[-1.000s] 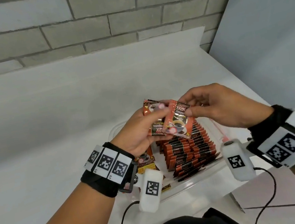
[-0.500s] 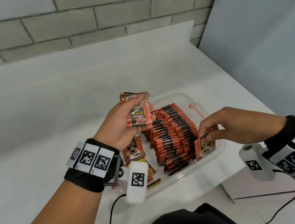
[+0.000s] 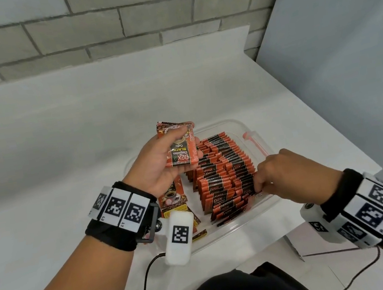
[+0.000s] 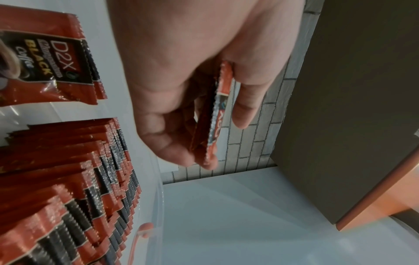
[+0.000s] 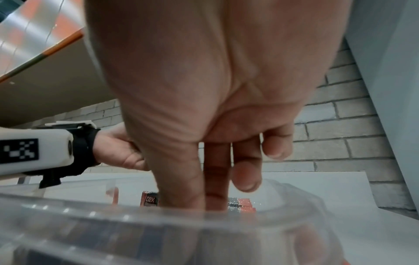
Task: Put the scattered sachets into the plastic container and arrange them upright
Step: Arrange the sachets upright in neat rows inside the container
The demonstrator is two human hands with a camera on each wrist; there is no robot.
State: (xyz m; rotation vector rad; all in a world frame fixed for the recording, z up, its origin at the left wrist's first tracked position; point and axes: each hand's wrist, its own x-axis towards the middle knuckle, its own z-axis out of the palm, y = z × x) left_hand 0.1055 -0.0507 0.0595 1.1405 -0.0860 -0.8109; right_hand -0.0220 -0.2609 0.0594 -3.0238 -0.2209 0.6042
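A clear plastic container [image 3: 232, 122] holds rows of upright red-and-black sachets [image 3: 221, 173], and a few sachets lie flat at its left end [image 3: 171, 197]. My left hand [image 3: 188, 142] hovers over the container's far left and grips a small stack of sachets [image 3: 180, 158] between thumb and fingers. The left wrist view shows that stack [image 4: 215, 114] edge-on. My right hand [image 3: 258, 184] reaches down at the near right end of the rows. Its thumb and forefinger pinch a sachet [image 3: 253, 197] standing there. In the right wrist view these fingertips are hidden behind the container wall [image 5: 158, 220].
The container sits near the front right corner of a white table [image 3: 59, 155], with the table's edge close on the right. A pink latch [image 3: 252, 138] sticks up on the container's right side. A brick wall [image 3: 114, 30] stands behind and a grey panel [image 3: 350, 65] on the right.
My right hand took a sachet from the left hand's stack, carried it down to the near right of the container and has pushed it lower among the rows. The left hand still holds its stack.
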